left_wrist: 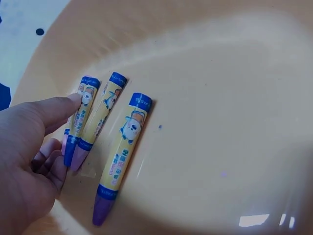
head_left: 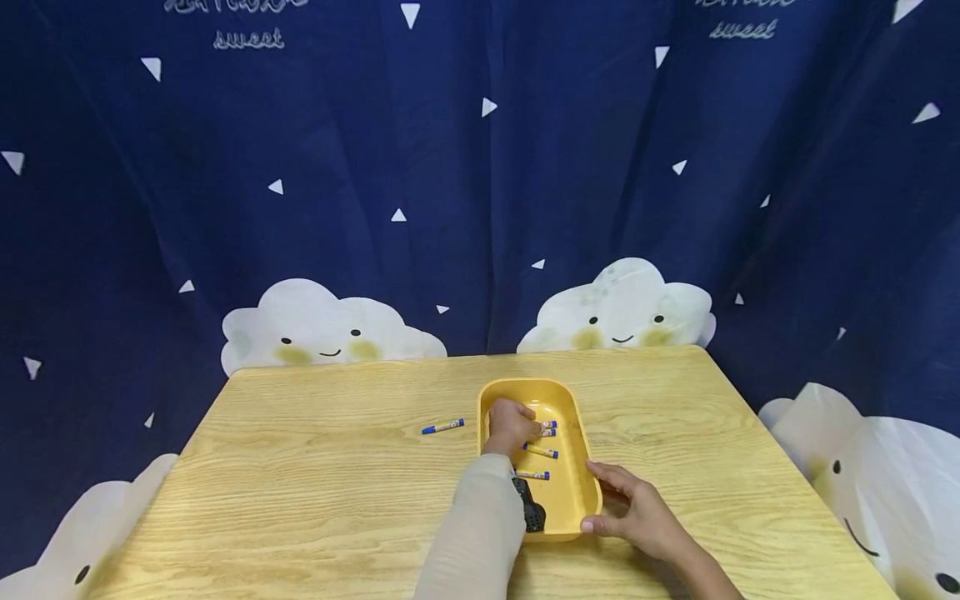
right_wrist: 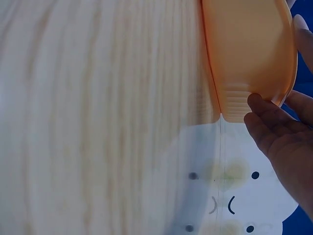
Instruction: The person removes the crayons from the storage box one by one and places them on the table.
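Note:
A yellow plastic tray sits on the table. My left hand reaches inside it and pinches a blue-tipped oil pastel between thumb and fingers. Tight against that one lie a pink-tipped oil pastel, partly hidden by the fingers, and a mauve-tipped oil pastel. A purple-tipped oil pastel lies apart on the tray floor. My right hand grips the tray's near right corner from outside; in the right wrist view its fingertips touch the ribbed outer wall.
A blue oil pastel lies on the wooden table, left of the tray. Behind the table hangs a dark blue curtain with white triangles and smiling clouds. A black wrist device on the left arm hangs over the tray's near end.

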`<state>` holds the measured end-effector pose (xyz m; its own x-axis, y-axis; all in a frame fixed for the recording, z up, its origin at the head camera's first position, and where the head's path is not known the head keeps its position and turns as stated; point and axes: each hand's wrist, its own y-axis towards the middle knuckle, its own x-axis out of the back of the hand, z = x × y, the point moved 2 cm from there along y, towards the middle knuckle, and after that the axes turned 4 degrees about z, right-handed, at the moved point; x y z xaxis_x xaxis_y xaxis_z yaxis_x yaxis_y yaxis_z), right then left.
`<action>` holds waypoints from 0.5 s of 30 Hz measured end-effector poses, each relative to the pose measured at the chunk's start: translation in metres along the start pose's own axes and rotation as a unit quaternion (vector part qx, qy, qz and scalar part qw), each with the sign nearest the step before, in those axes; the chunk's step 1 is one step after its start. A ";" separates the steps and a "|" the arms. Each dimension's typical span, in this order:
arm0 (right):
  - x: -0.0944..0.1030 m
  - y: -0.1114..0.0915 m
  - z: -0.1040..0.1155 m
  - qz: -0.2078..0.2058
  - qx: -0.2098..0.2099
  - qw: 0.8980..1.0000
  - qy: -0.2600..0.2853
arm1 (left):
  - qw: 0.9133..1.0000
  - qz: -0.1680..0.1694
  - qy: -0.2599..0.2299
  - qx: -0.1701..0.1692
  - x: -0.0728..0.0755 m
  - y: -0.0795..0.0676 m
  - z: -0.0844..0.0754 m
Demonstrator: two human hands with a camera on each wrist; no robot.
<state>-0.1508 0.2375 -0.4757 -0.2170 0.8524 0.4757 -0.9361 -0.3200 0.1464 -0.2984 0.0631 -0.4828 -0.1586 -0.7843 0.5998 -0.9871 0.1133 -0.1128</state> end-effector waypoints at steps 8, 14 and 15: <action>0.000 -0.001 0.000 0.003 -0.009 1.000 -0.005 | 0.999 0.013 0.028 0.009 -0.002 0.001 -0.001; 0.000 0.000 -0.001 0.007 -0.008 1.000 -0.001 | 0.999 0.016 0.029 0.012 0.000 0.001 0.000; 0.000 0.000 -0.001 0.007 -0.010 1.000 -0.001 | 0.999 0.017 0.027 0.010 0.001 0.001 0.000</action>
<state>-0.1512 0.2382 -0.4768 -0.2299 0.8468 0.4797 -0.9382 -0.3238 0.1219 -0.2991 0.0627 -0.4821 -0.1942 -0.7456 0.6374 -0.9805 0.1277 -0.1493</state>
